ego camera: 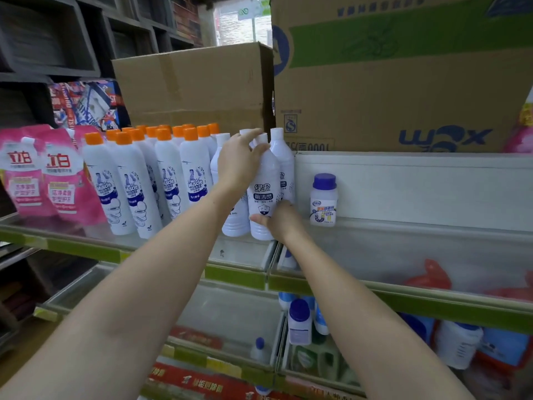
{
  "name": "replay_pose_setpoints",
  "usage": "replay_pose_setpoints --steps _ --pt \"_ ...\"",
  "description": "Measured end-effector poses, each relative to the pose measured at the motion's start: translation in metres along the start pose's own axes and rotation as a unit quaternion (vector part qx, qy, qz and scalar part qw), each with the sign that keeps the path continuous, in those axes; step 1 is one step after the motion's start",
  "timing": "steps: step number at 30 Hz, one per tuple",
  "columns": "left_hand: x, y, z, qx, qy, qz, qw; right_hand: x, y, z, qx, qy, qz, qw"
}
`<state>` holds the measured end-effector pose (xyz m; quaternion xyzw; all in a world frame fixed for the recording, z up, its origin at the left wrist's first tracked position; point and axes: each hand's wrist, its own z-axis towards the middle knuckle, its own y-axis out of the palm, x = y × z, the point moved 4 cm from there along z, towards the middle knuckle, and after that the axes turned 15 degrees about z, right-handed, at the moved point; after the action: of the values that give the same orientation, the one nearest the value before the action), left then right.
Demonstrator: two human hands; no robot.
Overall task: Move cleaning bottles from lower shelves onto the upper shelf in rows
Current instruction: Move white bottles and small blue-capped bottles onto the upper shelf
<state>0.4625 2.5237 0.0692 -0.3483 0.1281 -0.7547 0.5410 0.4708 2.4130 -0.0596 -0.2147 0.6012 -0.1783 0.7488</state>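
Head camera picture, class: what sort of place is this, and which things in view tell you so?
Most likely a small shop aisle or its stockroom. Tiered shelves with green edge strips carry rows of identical orange-capped toilet cleaner bottles, pink refill pouches stand beside them, and big cardboard cartons are stacked on top.

A white bottle (264, 194) with a white cap stands upright on the upper shelf (173, 256), beside other white-capped bottles (282, 160). Left of them, orange-capped bottles (161, 174) stand in rows.
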Motion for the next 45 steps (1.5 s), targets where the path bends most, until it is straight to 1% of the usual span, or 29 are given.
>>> replay_pose_setpoints --steps 4,6,11,15,17,19,21,23,26,28,30,36,40,43,45 --pt "0.002 -0.002 0.001 0.002 0.022 0.003 1.000 0.000 0.003 -0.009 0.031 0.013 0.041 0.999" --pt "0.006 -0.002 0.001 -0.010 0.036 0.004 0.999 0.001 0.004 -0.014 0.051 0.021 0.059 0.997" --pt "0.010 -0.003 -0.001 -0.086 0.065 0.029 0.994 -0.005 0.008 -0.029 0.077 0.031 0.036 0.996" --pt "0.010 -0.008 -0.011 -0.148 0.098 0.007 0.984 0.000 0.002 -0.036 0.104 0.077 0.096 0.987" --pt "0.005 -0.013 -0.014 -0.154 0.102 -0.011 0.983 0.001 -0.001 -0.040 0.131 0.088 0.111 0.981" --pt "-0.001 -0.016 -0.020 -0.144 0.100 -0.038 0.984 -0.001 -0.004 -0.045 0.163 0.088 0.118 0.976" --pt "-0.008 -0.018 -0.026 -0.128 0.093 -0.049 0.986 -0.005 -0.003 -0.050 0.178 0.076 0.116 0.974" --pt "-0.016 -0.019 -0.033 -0.123 0.087 -0.044 0.988 -0.009 0.001 -0.057 0.172 0.068 0.104 0.977" --pt "-0.030 -0.020 -0.045 -0.147 0.082 -0.055 0.984 -0.011 0.007 -0.068 0.164 0.068 0.092 0.980" --pt "-0.039 -0.021 -0.055 -0.167 0.087 -0.042 0.981 -0.015 0.013 -0.076 0.153 0.069 0.093 0.981" --pt "-0.048 -0.021 -0.066 -0.183 0.094 -0.028 0.978 -0.018 0.017 -0.084 0.147 0.067 0.099 0.982" --pt "-0.062 -0.025 -0.106 -0.213 0.113 0.012 0.971 -0.021 0.030 -0.116 0.173 0.044 0.124 0.976" --pt "-0.070 -0.027 -0.134 -0.251 0.123 0.032 0.960 -0.021 0.037 -0.136 0.164 0.042 0.157 0.973" --pt "-0.080 -0.029 -0.155 -0.279 0.121 0.054 0.951 -0.010 0.044 -0.153 0.150 0.057 0.132 0.978" --pt "-0.089 -0.029 -0.173 -0.302 0.121 0.066 0.943 0.004 0.051 -0.165 0.149 0.082 0.111 0.979"
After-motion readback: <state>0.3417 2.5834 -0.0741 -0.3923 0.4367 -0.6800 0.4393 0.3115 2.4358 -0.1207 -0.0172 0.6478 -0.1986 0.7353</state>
